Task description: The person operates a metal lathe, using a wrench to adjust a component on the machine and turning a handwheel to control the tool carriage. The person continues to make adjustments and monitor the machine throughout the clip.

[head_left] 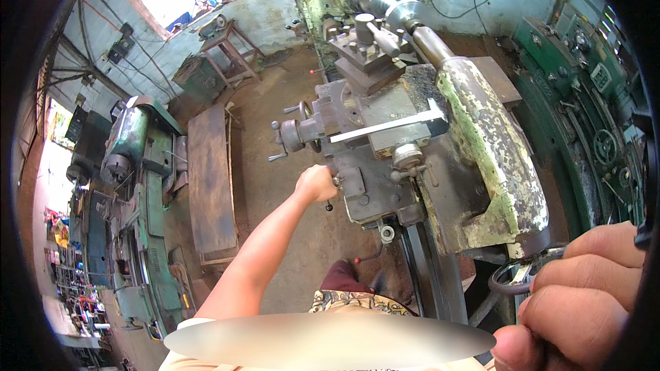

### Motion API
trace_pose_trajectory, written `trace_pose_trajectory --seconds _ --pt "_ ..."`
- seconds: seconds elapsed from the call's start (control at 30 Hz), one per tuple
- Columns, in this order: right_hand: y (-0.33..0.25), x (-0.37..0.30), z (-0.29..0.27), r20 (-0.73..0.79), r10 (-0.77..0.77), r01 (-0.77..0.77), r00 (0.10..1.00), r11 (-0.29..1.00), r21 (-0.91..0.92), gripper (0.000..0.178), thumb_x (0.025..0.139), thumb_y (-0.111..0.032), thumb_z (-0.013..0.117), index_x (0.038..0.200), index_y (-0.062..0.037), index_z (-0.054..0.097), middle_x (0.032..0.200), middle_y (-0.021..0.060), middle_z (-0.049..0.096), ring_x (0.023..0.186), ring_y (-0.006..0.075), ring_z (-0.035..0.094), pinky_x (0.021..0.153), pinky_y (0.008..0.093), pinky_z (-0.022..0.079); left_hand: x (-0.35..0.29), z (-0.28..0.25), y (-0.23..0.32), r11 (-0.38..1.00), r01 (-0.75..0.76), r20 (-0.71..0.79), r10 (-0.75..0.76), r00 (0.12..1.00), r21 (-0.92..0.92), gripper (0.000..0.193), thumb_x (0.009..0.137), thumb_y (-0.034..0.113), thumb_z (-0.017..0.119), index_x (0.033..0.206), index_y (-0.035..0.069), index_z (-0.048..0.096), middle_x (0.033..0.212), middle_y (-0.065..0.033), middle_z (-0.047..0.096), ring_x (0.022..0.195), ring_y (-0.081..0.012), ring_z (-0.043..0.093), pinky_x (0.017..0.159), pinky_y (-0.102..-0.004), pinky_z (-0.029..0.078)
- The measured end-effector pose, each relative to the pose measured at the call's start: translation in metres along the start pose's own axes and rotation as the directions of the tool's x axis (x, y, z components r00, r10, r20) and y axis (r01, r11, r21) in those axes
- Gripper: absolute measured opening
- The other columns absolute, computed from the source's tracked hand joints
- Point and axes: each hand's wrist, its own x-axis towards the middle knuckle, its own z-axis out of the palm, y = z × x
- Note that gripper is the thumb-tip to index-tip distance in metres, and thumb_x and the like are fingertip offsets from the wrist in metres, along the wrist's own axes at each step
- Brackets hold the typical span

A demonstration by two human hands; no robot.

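Note:
A large metal lathe stands in front of me. My left hand point(317, 183) is a closed fist round a handle at the left side of its carriage point(385, 192); the fist hides most of that handle. Close to the camera, my right hand point(584, 295) has curled fingers over the right side of the tailstock handwheel point(507, 288), though the grip itself is partly hidden. The tailstock point(491, 144) has peeling green and white paint. Its quill point(440, 47) points toward the chuck point(392, 3). A pale metal vernier caliper point(378, 126) lies across the carriage, below the tool post point(368, 48).
Green machines stand at the right point(550, 62). Another green lathe point(148, 227) is on the left, beside a low wooden bench point(210, 185). A small stand point(230, 51) is by the far wall. Lever handles point(278, 139) stick out left from the carriage.

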Motion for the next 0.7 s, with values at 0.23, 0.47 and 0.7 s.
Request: trace_pose_trajectory --seconds 0.23,0.47,0.7 --pt "0.000 0.003 0.009 0.068 0.024 -0.026 0.997 0.999 0.020 0.047 0.087 -0.001 0.076 0.126 -0.0165 0.053 0.083 0.0119 0.065 0.065 0.0277 0.064 0.066 0.0444 0.055 -0.001 0.000 0.001 1.000 -0.001 0.012 0.001 1.000 0.010 0.036 0.070 0.016 0.067 0.103 0.007 0.080 0.105 -0.0249 0.076 0.105 -0.0423 0.073 0.094 -0.0494 0.059" --pt "-0.003 0.015 0.015 0.082 -0.022 0.014 0.996 0.996 0.087 0.051 0.089 0.001 0.074 0.130 -0.0179 0.050 0.084 0.0128 0.065 0.064 0.0275 0.064 0.066 0.0454 0.056 0.000 0.002 0.000 1.000 -0.007 0.011 0.006 1.000 0.018 0.038 0.072 0.017 0.066 0.106 0.008 0.080 0.106 -0.0243 0.076 0.105 -0.0422 0.073 0.095 -0.0493 0.059" --pt "-0.006 0.022 0.010 0.137 -0.060 0.042 0.989 0.991 0.129 0.055 0.090 0.003 0.072 0.133 -0.0193 0.048 0.084 0.0137 0.064 0.064 0.0273 0.063 0.067 0.0464 0.056 0.000 -0.001 0.001 0.999 -0.011 0.013 0.011 1.000 0.030 0.037 0.072 0.016 0.066 0.104 0.007 0.080 0.107 -0.0238 0.077 0.105 -0.0418 0.074 0.094 -0.0494 0.060"
